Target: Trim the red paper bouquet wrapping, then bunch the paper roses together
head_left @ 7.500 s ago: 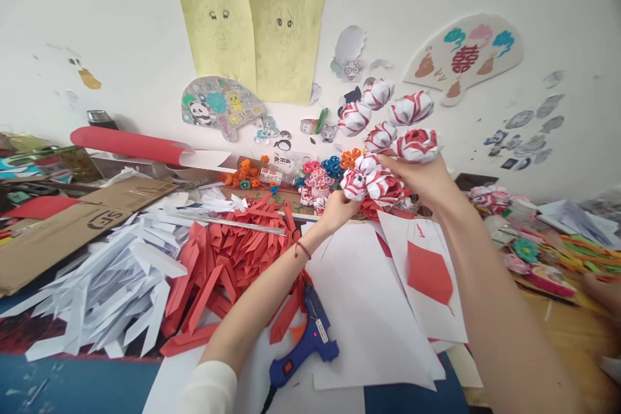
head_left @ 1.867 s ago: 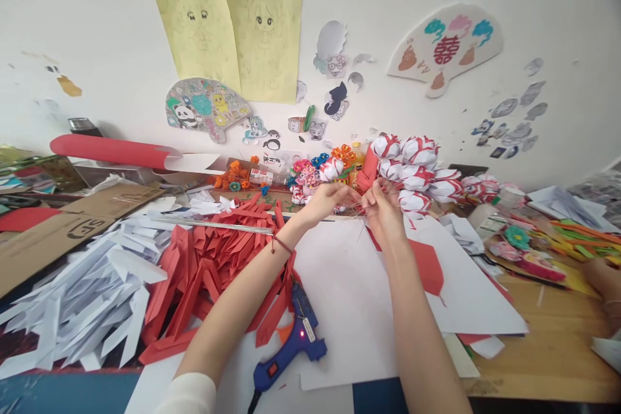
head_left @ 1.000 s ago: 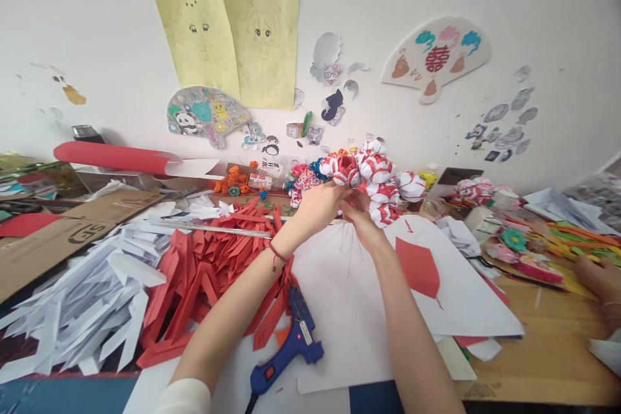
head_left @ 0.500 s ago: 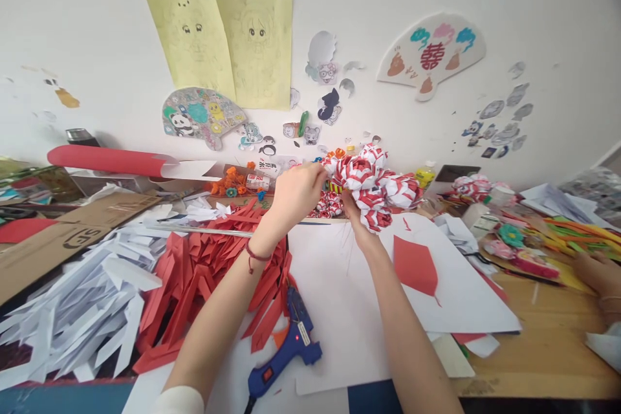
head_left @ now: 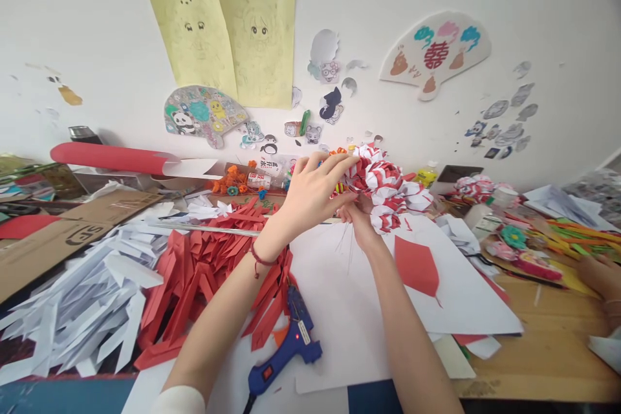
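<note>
A bunch of red-and-white folded paper flowers (head_left: 387, 184) is held up above the white sheets. My right hand (head_left: 358, 217) is closed round its thin wire stems, which hang down below the fingers. My left hand (head_left: 317, 191) is at the left side of the bunch, its fingers spread apart and reaching towards the flowers, with nothing seen gripped. The left fingertips overlap the edge of the blooms, so contact is unclear.
Red folded strips (head_left: 213, 259) and white folded strips (head_left: 97, 284) are heaped at left. A blue glue gun (head_left: 286, 349) lies in front. White sheets (head_left: 339, 310) carry a red paper piece (head_left: 416, 265). Another person's hand (head_left: 599, 275) is at far right.
My left hand has opened from a closed grip on the flowers, its fingers now spread. The bunch has shifted slightly right, and more of the stems shows below my right hand.
</note>
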Demonstrator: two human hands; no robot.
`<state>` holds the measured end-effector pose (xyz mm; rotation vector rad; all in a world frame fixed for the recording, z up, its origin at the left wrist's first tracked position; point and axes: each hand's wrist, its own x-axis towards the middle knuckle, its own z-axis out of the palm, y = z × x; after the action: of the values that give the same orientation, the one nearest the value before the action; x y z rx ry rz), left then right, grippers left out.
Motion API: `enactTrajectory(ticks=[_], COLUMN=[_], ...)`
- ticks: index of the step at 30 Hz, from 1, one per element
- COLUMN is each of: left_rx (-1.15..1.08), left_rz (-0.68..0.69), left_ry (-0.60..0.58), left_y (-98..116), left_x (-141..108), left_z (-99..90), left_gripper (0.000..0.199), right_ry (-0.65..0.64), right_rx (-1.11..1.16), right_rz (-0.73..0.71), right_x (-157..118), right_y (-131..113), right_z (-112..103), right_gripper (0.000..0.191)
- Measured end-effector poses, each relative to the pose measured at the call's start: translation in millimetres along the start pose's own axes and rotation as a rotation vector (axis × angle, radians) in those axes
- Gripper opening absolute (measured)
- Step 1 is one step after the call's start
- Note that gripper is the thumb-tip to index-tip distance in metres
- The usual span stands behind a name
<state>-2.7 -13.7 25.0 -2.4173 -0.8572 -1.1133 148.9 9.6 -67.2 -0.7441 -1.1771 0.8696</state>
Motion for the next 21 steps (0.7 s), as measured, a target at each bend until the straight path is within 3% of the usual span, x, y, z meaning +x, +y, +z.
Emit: enactTrajectory(ticks=[3,9,14,21], left_rx=[0.082,0.129,0.113,0.048], left_rz=[0.018,0.016,0.083,0.178], left_ry=[0.003,0.051,0.007,-0.049], left_y=[2.6,3.0,1.5,-0.1], left_x=[-0.7,-1.5,-0.6,-1.1], left_z=[0.4,1.3,-0.6,-4.9], left_gripper=[0.054,0.034,0.033,0.031], right_ry=[-0.003,0.04,0.157,0.2], right_rx=[0.008,0.024,0.051,0.089], right_rz=[0.017,0.083,0.094,0.078], right_x=[0.7,-1.1,-2.2,-1.2], right_y=[0.8,1.7,1.6,-5.6], right_z=[-2.5,-8.3,-9.9,-9.2], right_gripper=[0.039,0.035,0.036,0.033])
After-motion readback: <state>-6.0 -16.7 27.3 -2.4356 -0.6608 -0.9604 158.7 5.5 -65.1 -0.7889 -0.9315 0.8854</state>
